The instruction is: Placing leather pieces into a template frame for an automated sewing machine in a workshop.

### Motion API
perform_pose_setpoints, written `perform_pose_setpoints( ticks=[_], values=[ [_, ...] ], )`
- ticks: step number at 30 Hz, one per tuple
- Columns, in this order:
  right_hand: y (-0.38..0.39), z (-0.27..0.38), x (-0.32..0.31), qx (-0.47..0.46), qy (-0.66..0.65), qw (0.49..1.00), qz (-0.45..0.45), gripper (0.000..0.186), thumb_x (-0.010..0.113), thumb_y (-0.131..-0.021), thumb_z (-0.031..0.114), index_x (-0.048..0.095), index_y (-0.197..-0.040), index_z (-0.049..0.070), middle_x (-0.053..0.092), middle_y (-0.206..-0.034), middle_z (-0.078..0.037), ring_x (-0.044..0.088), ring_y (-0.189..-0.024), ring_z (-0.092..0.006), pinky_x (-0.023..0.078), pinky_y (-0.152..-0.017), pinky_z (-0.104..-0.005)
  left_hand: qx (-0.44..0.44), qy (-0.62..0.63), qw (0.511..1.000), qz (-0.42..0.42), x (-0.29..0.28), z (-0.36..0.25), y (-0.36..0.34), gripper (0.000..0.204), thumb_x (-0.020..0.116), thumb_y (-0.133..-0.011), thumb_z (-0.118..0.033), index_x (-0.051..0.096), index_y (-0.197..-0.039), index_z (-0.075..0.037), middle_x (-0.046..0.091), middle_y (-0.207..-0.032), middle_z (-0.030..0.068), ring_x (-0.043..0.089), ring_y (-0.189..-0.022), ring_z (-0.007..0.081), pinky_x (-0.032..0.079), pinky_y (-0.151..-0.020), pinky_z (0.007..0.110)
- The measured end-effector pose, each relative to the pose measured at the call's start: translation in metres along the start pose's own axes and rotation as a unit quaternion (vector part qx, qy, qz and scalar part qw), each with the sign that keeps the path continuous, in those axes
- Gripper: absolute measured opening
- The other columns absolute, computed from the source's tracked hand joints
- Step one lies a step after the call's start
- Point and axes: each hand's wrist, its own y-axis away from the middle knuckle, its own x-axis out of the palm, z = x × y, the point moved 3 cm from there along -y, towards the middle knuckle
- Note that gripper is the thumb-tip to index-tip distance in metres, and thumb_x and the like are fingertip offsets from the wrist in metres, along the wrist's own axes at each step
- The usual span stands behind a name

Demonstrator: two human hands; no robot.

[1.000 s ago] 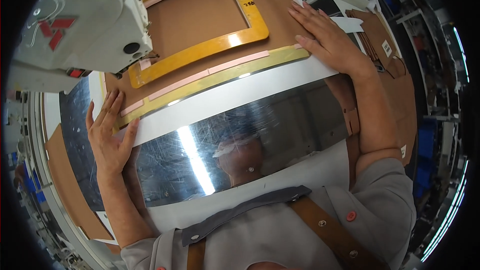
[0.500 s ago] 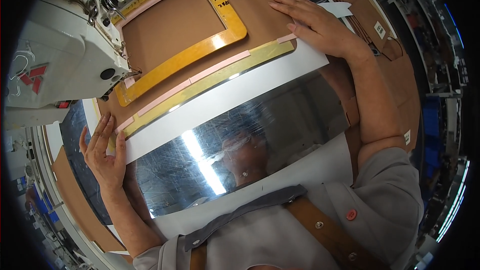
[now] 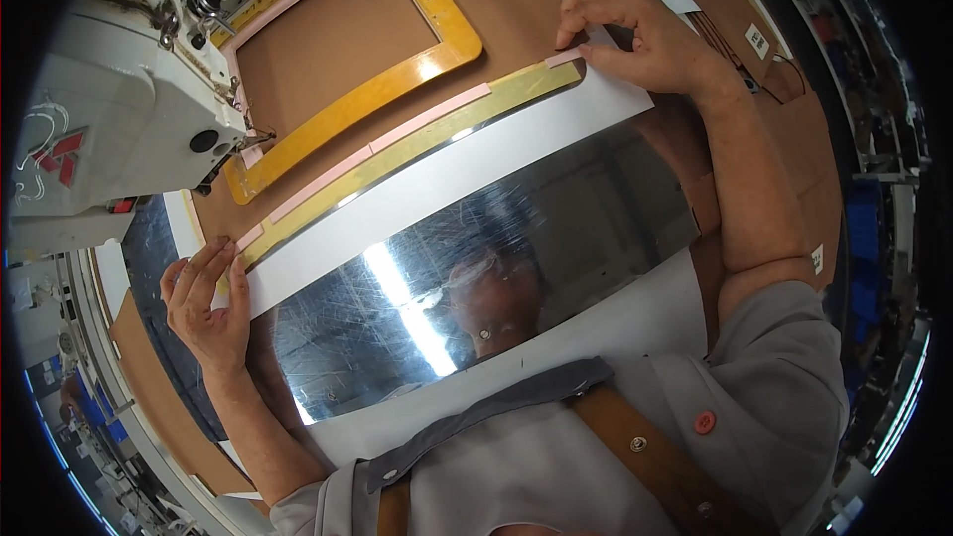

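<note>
A flat brown sheet (image 3: 516, 15) lies under a yellow template frame (image 3: 347, 129) with a rectangular opening and handwriting on it. Along its near edge runs a yellow strip (image 3: 427, 129) with pink pieces (image 3: 318, 184) on its far side. My right hand (image 3: 645, 35) is bent at the strip's right end, thumb and forefinger pinching the brown sheet's edge. At the other end my left hand (image 3: 213, 303) has curled fingers, thumb and fingertips together at the sheet's corner. A white sheet (image 3: 467, 164) lies beneath, and a shiny, scratched metal plate (image 3: 476, 268) is nearer me.
A sewing machine head (image 3: 129, 109) stands at the left, its needle area beside the yellow frame. Brown cardboard pieces (image 3: 715, 25) with a white label are stacked at the far right. Shelving and blue bins (image 3: 874, 228) show beyond the table.
Both hands have gone from lying flat with fingers stretched to bent fingers gripping at the sheet's edge. The sheet and frame have shifted slightly left and away in the picture.
</note>
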Motion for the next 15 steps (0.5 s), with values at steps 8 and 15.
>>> perform_pose_setpoints(
  ticks=[8,15],
  values=[
    [-0.0013,0.0027,-0.0027,-0.01,-0.025,1.0,-0.006,0.009,0.065,-0.085,0.006,0.068,-0.091,0.0,0.06,-0.095,-0.004,0.058,-0.092,-0.0154,0.045,-0.085,-0.0304,-0.002,0.017,0.999,-0.028,-0.0044,-0.0062,-0.0038,0.011,0.08,-0.082,-0.01,0.079,-0.093,-0.01,0.078,-0.099,0.0023,0.071,-0.092,0.0168,0.046,-0.095,0.033],
    [0.0022,0.0022,-0.004,0.031,-0.06,0.998,-0.008,0.01,0.064,-0.086,0.007,0.07,-0.091,0.001,0.057,-0.095,-0.003,0.056,-0.092,-0.0126,0.043,-0.089,-0.0295,-0.023,0.033,0.999,-0.028,-0.0004,-0.0025,-0.0012,0.007,0.08,-0.083,-0.012,0.08,-0.09,-0.012,0.079,-0.098,0.0004,0.072,-0.092,0.0146,0.046,-0.094,0.034]
  ],
)
